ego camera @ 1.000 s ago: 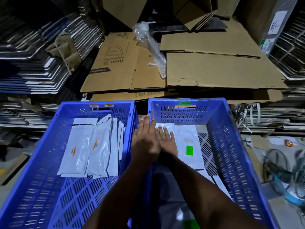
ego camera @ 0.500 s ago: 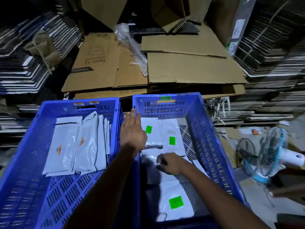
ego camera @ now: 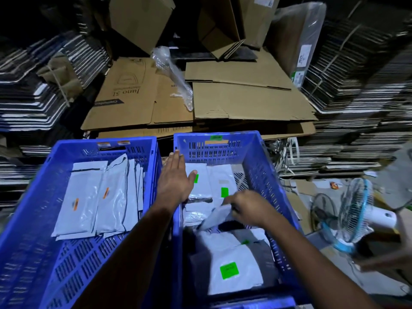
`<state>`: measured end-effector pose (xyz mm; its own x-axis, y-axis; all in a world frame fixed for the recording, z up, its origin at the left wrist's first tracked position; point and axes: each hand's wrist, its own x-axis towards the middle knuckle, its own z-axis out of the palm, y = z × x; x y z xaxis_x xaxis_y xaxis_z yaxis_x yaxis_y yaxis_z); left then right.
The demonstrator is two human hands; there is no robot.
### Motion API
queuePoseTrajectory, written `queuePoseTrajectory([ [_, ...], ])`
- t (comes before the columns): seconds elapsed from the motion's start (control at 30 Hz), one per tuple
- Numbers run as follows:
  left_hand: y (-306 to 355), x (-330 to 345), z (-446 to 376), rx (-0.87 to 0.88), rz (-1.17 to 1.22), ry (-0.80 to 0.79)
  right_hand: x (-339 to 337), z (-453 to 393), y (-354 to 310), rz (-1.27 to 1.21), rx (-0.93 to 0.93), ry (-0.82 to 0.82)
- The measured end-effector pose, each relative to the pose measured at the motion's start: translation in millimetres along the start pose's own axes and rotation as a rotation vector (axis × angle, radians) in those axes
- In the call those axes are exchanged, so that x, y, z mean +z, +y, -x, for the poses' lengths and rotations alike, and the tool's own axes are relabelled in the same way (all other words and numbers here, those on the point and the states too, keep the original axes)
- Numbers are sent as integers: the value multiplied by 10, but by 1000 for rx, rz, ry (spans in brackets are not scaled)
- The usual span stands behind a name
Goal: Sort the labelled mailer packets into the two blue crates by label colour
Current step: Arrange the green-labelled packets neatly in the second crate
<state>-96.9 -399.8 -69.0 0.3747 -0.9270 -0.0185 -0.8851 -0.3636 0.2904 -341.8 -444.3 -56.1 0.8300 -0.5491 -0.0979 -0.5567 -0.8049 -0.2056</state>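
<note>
Left hand (ego camera: pixel 176 181) flat, fingers spread, empty, resting on rim between crates, frame centre. Right hand (ego camera: pixel 247 208) pinches grey mailer packet (ego camera: pixel 217 217) inside right crate (ego camera: pixel 256 157), w/ green-label packets. Left crate (ego camera: pixel 33 197): orange labels.

Two crates side by side, touching. Left hand (ego camera: pixel 176 179) flat over their shared wall. Left crate (ego camera: pixel 29 219) to its left: overlapping packets (ego camera: pixel 98 197) inside, toward the far end. Right crate (ego camera: pixel 256 157) under the right hand (ego camera: pixel 247 207): two packets (ego camera: pixel 211 179) beyond it, one packet (ego camera: pixel 217 217) in its fingers, another packet (ego camera: pixel 231 266) nearer than the hand. Flattened cartons (ego camera: pixel 223 97) beyond both hands. Fan (ego camera: pixel 354 217) right of the right hand, outside the crate.
</note>
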Motion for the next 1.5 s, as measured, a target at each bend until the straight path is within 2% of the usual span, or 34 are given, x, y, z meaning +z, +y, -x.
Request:
queuePoseTrajectory([
  [0.13,0,11,4,-3,-7,8,-333,-1,211,-95,19,382],
  [0.2,6,1,10,0,-6,8,-318,-35,265,-143,74,481],
  [0.33,14,-19,25,8,8,29,-6,-104,270,-465,183,613],
  [0.43,16,-24,24,16,-6,33,333,-126,268,-570,311,468],
  [0.53,14,-19,26,20,-9,46,661,-103,372,-498,399,181],
  [0.6,13,-6,24,23,-11,56,754,-80,460,-449,461,66],
  [0.73,14,2,26,9,-36,46,855,-125,580,-101,415,-333],
  [0.77,15,2,24,6,-40,49,813,-160,532,-87,438,-364],
  [0.97,24,-4,34,6,-48,55,1048,-405,289,-192,434,-224],
  [1.1,27,-9,46,4,-46,44,1296,-468,347,-136,425,-110],
  [1.33,28,10,12,-9,-54,40,1244,-592,498,-103,397,-140],
  [1.5,18,31,10,4,-42,70,1120,-826,538,-54,364,5],
])
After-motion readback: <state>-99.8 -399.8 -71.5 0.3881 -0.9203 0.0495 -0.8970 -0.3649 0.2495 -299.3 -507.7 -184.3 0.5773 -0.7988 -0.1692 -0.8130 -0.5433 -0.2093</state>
